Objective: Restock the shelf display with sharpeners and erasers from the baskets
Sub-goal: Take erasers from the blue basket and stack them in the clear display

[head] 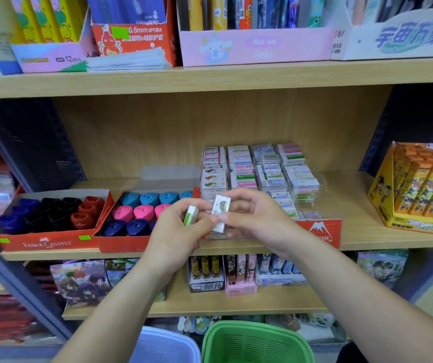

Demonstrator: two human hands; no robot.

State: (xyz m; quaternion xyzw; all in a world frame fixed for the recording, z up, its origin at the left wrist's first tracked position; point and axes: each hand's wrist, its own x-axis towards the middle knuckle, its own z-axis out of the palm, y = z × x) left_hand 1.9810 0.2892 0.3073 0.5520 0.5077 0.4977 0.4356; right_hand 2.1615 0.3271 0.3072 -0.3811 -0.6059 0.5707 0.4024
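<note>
We hold both hands in front of the middle shelf (362,241).

1. Left hand (180,229): fingers curled round a green eraser (191,215), held upright by thumb and fingertips.
2. Right hand (252,216): thumb and fingers pinch a white eraser (220,212), which stands nearly upright with a slight tilt.
3. The two erasers sit just beside each other. We cannot tell whether they touch.

Behind the hands, on the shelf, stands a clear case (312,176) packed with rows of boxed erasers. A red label with a mountain mark (320,230) fronts it.

To its left are two red boxes:
- left box (47,243), holding blue, black and red sharpeners;
- centre box (121,247), holding teal, pink and dark blue sharpeners, touching the left box.

At the right end of the shelf, well apart from the case, stands a yellow box (409,224).

Below the arms, at the bottom edge, are a green basket (257,328) and, beside it on the left, a blue basket (168,339). Their contents are out of view.
</note>
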